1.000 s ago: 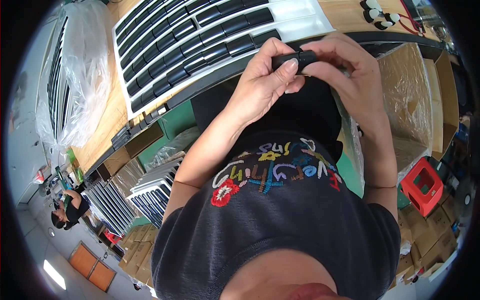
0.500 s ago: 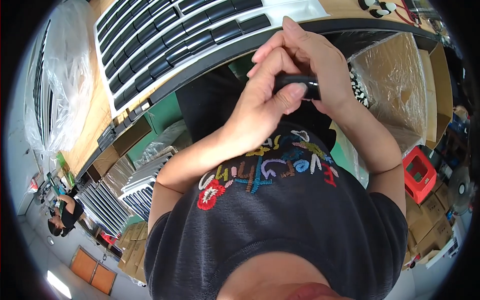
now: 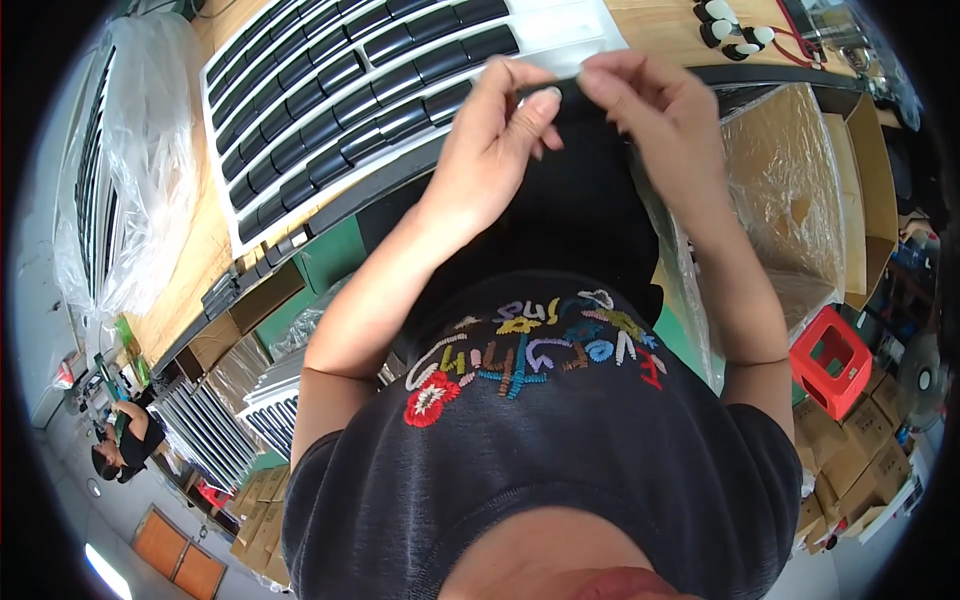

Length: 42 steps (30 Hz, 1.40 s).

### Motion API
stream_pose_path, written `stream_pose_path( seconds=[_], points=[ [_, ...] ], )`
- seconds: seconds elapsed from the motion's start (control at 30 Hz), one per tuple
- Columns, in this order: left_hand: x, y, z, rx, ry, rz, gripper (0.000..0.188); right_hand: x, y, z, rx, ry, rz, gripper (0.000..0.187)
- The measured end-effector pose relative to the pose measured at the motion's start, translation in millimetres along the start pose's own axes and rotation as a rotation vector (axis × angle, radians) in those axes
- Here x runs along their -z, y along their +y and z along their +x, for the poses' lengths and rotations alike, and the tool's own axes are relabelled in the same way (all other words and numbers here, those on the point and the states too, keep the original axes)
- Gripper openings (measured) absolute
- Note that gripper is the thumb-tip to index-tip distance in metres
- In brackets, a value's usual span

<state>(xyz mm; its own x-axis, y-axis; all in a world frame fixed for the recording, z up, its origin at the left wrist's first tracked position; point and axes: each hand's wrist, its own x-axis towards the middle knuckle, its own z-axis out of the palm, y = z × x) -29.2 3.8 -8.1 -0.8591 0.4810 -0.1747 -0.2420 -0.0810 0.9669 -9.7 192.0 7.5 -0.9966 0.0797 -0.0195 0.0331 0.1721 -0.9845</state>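
Note:
In front of my chest my left hand (image 3: pixel 490 140) is closed, thumb laid along a dark piece (image 3: pixel 535 88) that merges with the black table edge behind it. Its outline is mostly hidden by the fingers. My right hand (image 3: pixel 665 120) is a short way to the right, thumb and fingers curled together near the far end of that piece. Whatever lies between its fingertips is too blurred to tell. Beyond my left hand, a white tray (image 3: pixel 575 40) carries rows of glossy black curved pieces (image 3: pixel 400 125).
Clear plastic covers striped stock (image 3: pixel 145 150) at left. Small white-and-black parts (image 3: pixel 735 35) sit at the table's far right. A plastic-lined carton (image 3: pixel 870 180) and red stool (image 3: pixel 830 362) stand at right. Racks (image 3: pixel 205 430) and another person (image 3: pixel 130 440) are at lower left.
Both hands have moved up, away from my chest toward the table edge. The right hand, formerly cupped over the black piece beside the left hand, has drawn apart to the right.

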Motion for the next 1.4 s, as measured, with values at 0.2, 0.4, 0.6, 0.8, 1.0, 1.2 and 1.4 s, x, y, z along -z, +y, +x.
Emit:
stream_pose_path(
  seconds=[0.2, 0.4, 0.6, 0.8, 1.0, 1.2, 1.4],
  points=[
    [30.8, -5.9, 27.6, -0.570, 0.075, 1.160, 0.030, 42.1, 52.4, 63.6, 0.024, 0.035, -0.238, 0.028],
    [44.0, -10.0, 45.8, -0.568, 0.022, 1.259, 0.030, 35.4, 54.1, 79.7, 0.051, 0.047, -0.378, 0.034],
    [50.0, -5.2, 47.5, -0.533, -0.035, 1.270, 0.026, 24.6, 51.9, 83.4, 0.211, 0.056, -0.586, 0.031],
    [39.8, 1.8, 43.8, -0.468, -0.024, 1.262, 0.027, 71.0, 52.6, 79.5, 0.418, 0.400, -0.790, 0.035],
    [46.0, 4.4, 47.1, -0.580, 0.043, 1.231, 0.029, 126.9, 56.6, 69.6, 0.235, 0.527, -1.139, 0.028],
    [24.3, -6.5, 50.3, -0.365, 0.252, 0.409, 0.026, 97.0, 39.2, 62.6, 0.364, 0.406, -1.126, 0.026],
    [-41.7, -3.1, 73.1, -0.140, 0.021, -0.262, 0.021, 47.3, 1.1, 18.4, 0.159, 0.101, -0.128, 0.023]
  ],
)
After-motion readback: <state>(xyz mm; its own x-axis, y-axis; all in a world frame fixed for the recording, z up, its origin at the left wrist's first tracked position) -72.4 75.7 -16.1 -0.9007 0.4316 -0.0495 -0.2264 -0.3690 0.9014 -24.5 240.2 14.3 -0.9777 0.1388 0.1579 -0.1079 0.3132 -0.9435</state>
